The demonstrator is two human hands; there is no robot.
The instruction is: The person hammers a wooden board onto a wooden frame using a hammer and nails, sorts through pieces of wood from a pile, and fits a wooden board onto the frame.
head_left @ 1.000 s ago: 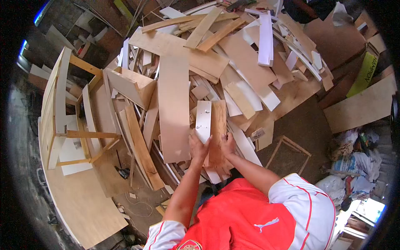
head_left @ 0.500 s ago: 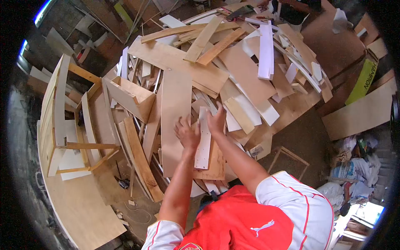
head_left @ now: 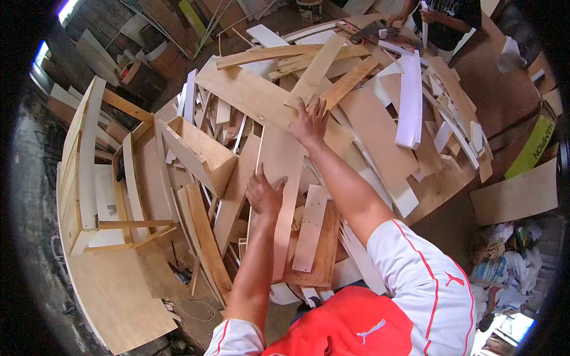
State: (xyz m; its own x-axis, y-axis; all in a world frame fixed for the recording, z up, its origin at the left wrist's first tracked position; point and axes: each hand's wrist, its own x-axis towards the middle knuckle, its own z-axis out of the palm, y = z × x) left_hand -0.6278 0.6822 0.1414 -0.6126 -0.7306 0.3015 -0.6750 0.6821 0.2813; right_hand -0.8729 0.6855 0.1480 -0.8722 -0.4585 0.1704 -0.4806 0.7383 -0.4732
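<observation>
My left hand (head_left: 265, 193) rests with fingers spread on the left edge of a long, wide board (head_left: 278, 178) lying on the wood pile. My right hand (head_left: 310, 124) is farther forward, its fingers apart at the near end of a pale plank (head_left: 320, 68); whether they press on it I cannot tell. Beneath that plank, a broad plywood board (head_left: 237, 92) lies slantwise. A short white board with small holes (head_left: 310, 228) lies near my body, between my forearms, untouched. An orange-brown strip (head_left: 351, 82) lies just right of my right hand.
An open wooden box (head_left: 199, 148) and a wooden frame (head_left: 89, 172) stand on the left. A white-lilac board (head_left: 409, 101) lies on the pile's right side. At the far right, a co-worker's hand (head_left: 432, 16) holds a white strip. Plastic bags (head_left: 510, 267) lie lower right.
My right hand has left the short white board and reached forward to the pale plank. My left hand stays at the wide board. The view has shifted, bringing the co-worker more into sight.
</observation>
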